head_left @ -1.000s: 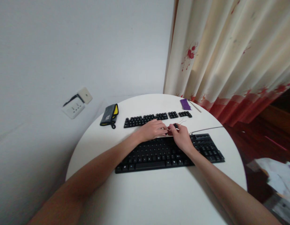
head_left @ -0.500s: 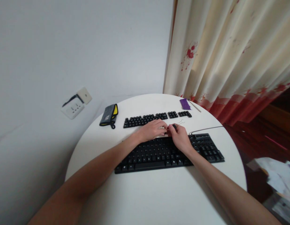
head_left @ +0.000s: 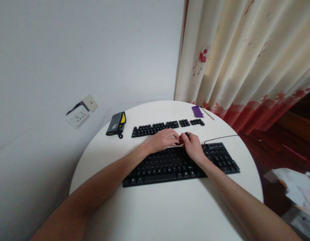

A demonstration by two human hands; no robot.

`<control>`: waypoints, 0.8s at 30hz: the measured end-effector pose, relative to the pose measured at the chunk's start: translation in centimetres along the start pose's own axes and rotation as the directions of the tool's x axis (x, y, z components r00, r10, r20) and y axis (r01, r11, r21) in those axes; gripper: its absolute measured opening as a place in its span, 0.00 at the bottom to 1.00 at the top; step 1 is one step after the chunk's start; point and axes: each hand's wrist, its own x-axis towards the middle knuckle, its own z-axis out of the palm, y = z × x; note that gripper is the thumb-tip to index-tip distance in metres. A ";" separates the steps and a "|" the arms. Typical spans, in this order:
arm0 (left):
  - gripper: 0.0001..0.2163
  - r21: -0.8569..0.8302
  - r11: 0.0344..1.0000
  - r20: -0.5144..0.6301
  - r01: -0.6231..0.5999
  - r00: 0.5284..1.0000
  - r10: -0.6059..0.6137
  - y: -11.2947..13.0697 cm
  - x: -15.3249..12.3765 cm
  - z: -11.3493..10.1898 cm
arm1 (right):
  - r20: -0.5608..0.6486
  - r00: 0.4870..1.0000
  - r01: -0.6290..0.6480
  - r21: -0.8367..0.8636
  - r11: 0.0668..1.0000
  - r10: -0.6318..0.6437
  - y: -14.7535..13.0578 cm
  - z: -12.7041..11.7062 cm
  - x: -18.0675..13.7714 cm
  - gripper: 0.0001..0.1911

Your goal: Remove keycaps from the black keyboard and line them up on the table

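Observation:
A black keyboard [head_left: 160, 177] lies across the table, and many of its upper keys are bare of caps. My right hand [head_left: 193, 146] is over its back edge, thumb and fingers closed on a black keycap puller [head_left: 187, 134] whose thin wires stick out to the upper right. Beside it, fingertips almost meeting, my left hand [head_left: 164, 139] is pinched at the puller's near end; a small dark bit there is too hidden to name. Behind the hands, loose black keycaps [head_left: 155, 128] stand in rows on the white table [head_left: 170, 207].
A grey and yellow pouch [head_left: 116, 124] lies at the back left. Toward the back right are a purple cloth [head_left: 197, 111] and a thin pale stick [head_left: 208, 114]. The keyboard's cable [head_left: 220, 137] runs off the right edge. Wall and curtain [head_left: 215, 67] border the table.
Both hands stay nearly in place. The black puller in my right hand has tilted slightly; nothing else has visibly moved.

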 end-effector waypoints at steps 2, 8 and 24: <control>0.07 0.008 1.000 -0.007 -0.019 1.000 0.019 0.1 0.0 0.0 | -0.017 1.000 -0.004 -0.009 1.000 0.004 0.2 0.0 0.1 0.17; 0.08 -0.002 0.999 -0.055 -0.041 0.998 0.040 -0.3 -0.1 0.2 | -0.079 0.996 -0.044 0.018 0.999 0.045 0.5 -0.2 0.4 0.18; 0.05 0.057 0.852 -0.163 0.520 0.847 -0.506 -4.0 2.7 -2.3 | -0.113 0.993 -0.028 0.030 0.999 0.031 0.1 -0.9 1.0 0.20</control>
